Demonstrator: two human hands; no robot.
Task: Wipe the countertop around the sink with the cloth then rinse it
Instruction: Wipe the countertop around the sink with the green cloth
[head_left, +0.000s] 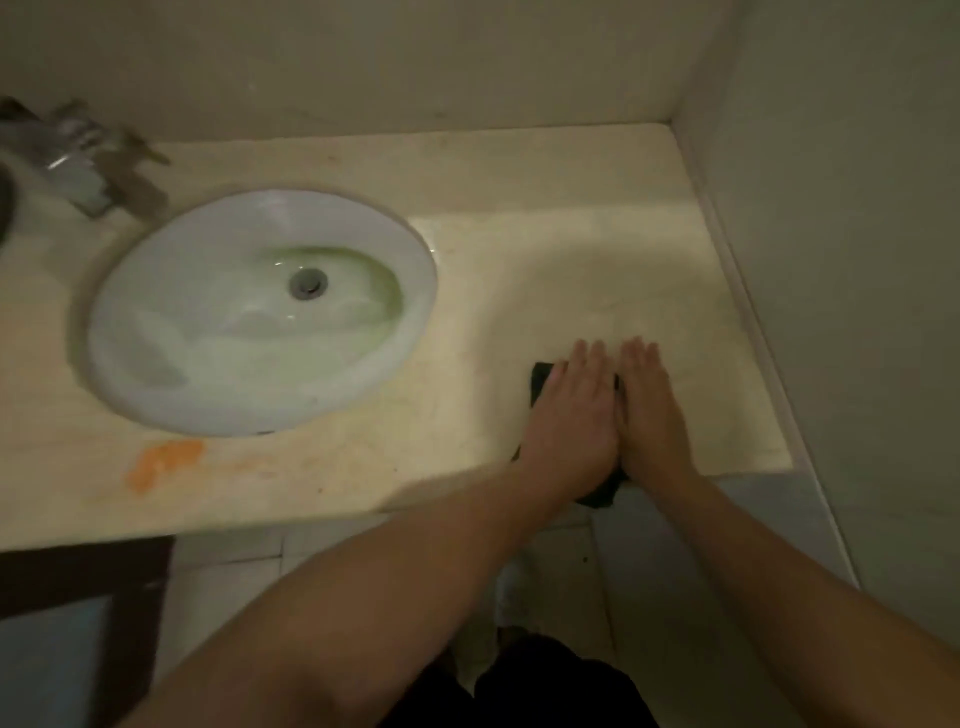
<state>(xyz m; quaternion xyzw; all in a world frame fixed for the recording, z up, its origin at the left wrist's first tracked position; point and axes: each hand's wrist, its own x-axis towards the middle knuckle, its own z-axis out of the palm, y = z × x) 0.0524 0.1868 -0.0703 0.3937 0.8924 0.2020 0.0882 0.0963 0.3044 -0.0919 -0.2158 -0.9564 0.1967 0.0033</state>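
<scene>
We are pressing left hand (569, 415) and right hand (652, 415) flat, fingers (581, 358) straight, on the dark cloth (541, 382) at four o'clock from the sink (130, 291). It is overhanging the front edge of the worktop (571, 234), so a pull towards us is risking dropping it, leaving the orange smear (161, 462) unwiped.

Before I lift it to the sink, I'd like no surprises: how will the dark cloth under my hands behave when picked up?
Probably floppy: the dark cloth droops over the countertop edge. Likely light, since it lies flat and thin under the left hand and right hand. It may slide easily on the smooth stone.
</scene>
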